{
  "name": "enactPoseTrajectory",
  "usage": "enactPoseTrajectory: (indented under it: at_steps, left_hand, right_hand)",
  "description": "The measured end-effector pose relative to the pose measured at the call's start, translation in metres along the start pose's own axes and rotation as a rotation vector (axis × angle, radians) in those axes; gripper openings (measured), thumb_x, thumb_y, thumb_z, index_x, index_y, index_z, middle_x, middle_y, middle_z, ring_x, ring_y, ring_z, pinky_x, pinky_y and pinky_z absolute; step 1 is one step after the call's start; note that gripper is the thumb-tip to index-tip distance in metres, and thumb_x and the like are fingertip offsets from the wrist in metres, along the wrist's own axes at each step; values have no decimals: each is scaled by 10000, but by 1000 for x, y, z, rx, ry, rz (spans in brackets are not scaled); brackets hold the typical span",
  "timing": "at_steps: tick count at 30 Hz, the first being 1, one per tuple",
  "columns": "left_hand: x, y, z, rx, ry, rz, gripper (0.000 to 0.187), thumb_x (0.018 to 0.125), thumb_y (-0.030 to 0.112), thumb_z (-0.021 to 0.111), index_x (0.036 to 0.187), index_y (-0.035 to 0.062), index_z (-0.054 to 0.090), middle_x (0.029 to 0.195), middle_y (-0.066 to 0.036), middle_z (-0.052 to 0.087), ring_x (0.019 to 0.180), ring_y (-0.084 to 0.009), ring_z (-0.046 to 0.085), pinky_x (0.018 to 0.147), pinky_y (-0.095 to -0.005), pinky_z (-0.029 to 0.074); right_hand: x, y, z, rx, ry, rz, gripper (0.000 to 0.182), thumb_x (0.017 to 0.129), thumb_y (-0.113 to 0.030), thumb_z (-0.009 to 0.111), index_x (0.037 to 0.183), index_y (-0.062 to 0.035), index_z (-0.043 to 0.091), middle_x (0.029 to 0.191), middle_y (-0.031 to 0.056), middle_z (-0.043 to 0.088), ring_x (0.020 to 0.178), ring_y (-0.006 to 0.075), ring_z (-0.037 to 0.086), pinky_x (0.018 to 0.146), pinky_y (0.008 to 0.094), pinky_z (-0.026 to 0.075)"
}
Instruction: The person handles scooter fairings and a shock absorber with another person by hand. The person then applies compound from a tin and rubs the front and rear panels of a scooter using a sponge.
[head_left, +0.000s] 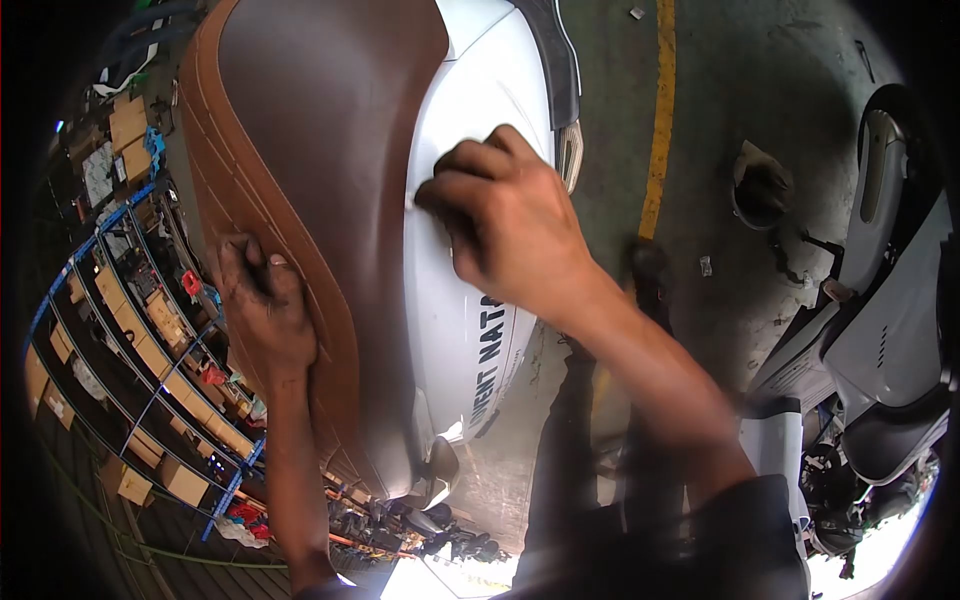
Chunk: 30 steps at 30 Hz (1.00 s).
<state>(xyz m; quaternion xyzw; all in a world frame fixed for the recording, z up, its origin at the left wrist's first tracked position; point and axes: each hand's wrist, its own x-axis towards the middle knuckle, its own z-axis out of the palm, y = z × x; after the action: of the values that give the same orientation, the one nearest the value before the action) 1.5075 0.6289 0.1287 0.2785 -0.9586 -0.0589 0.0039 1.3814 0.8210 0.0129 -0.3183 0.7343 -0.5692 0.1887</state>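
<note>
A scooter seat [330, 130] runs up the middle, dark brown on top with a lighter stitched brown side band [262, 195]. Against that band, at its outer edge, my left hand [265, 300] is closed, with bent fingers whose tips are partly hidden. My right hand [500, 210] is over the white scooter body panel [450, 330], close to where the seat meets it. Its fingers are curled together and slightly blurred, so whatever they hold, if anything, cannot be made out. Dark lettering [487, 355] on the panel is partly covered by my right wrist.
Blue-framed shelves [150, 410] with cardboard boxes stand at the left. A yellow line [660, 120] crosses the dark floor. At the right are grey scooter parts [885, 320] and a dark round object [760, 190]. A shoe [648, 262] is below my right arm.
</note>
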Motion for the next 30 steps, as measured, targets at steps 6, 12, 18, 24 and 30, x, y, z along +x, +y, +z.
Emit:
enactPoseTrajectory:
  at_steps: [6, 12, 18, 24, 30]
  left_hand:
    - [4, 10, 0, 61, 38, -11, 294, 877, 278, 565, 932, 7, 465, 934, -144, 445, 873, -345, 526, 794, -455, 428]
    - [2, 10, 1, -27, 22, -20, 238, 858, 227, 605, 913, 29, 484, 925, -124, 454, 871, -322, 531, 806, -466, 431]
    - [6, 14, 2, 41, 46, -20, 258, 856, 266, 627, 897, 42, 506, 945, -138, 499, 907, -339, 543, 842, -468, 437]
    - [13, -1, 13, 15, 133, 87, 276, 845, 289, 643, 882, 48, 513, 925, -141, 517, 951, -360, 529, 922, -486, 401]
    - [10, 5, 10, 0, 107, 20, 281, 848, 286, 622, 910, 29, 526, 907, -143, 496, 925, -351, 537, 858, -496, 407]
  right_hand:
    - [13, -4, 1, -90, -11, -2, 319, 639, -9, 690, 940, -85, 764, 977, 63, 689, 902, 307, 577, 768, 389, 555]
    - [-119, -64, 43, -25, -4, -20, 495, 516, 15, 711, 989, -121, 762, 951, 19, 668, 850, 256, 564, 638, 330, 557]
    - [-65, -36, 35, -119, 161, 9, 375, 593, 27, 676, 923, -128, 764, 951, 39, 681, 868, 275, 580, 709, 361, 551]
    - [-138, -61, 60, -48, 139, 22, 388, 600, 16, 698, 961, -107, 767, 999, 41, 687, 910, 293, 582, 704, 382, 579]
    - [-118, -48, 53, -126, 216, 31, 401, 583, -10, 720, 960, -140, 767, 980, 15, 670, 947, 288, 581, 697, 370, 583]
